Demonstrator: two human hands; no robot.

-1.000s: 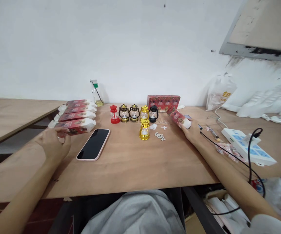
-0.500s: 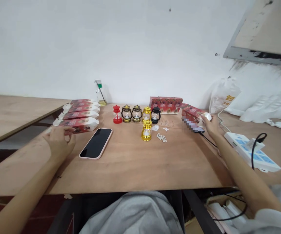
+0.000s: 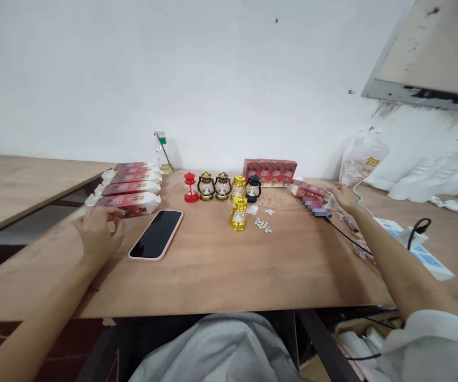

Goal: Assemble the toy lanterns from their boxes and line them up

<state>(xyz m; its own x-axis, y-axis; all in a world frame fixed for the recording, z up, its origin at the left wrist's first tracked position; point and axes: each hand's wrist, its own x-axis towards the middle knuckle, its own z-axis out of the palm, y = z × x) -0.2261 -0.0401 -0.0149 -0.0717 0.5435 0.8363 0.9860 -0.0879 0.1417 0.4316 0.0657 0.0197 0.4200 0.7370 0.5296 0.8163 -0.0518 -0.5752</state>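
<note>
My left hand (image 3: 100,231) rests at the table's left side, fingers loosely bent and apart, touching the near end of the closest red printed box (image 3: 129,204). That box lies at the front of a row of similar ones with white folded ends. At the right, my right hand (image 3: 344,197) has its fingers at the white end of another red box (image 3: 311,190); the grip is partly hidden. Just below that box lies a phone with a blurred screen (image 3: 315,208) and a black cable. Between my hands stands a gold mini lantern (image 3: 238,215).
Behind it stand a red lantern (image 3: 191,188) and several bronze, gold and black ones. Button cells (image 3: 263,225) and small white parts (image 3: 253,210) lie nearby. A pink-edged phone (image 3: 156,235), a red box pack (image 3: 271,173), a glass bottle (image 3: 164,156) and a power strip (image 3: 431,262) surround them.
The red box at my right hand has shifted slightly and its angle has changed. My right arm has moved, uncovering small packets beside the cable. My left hand stays almost still.
</note>
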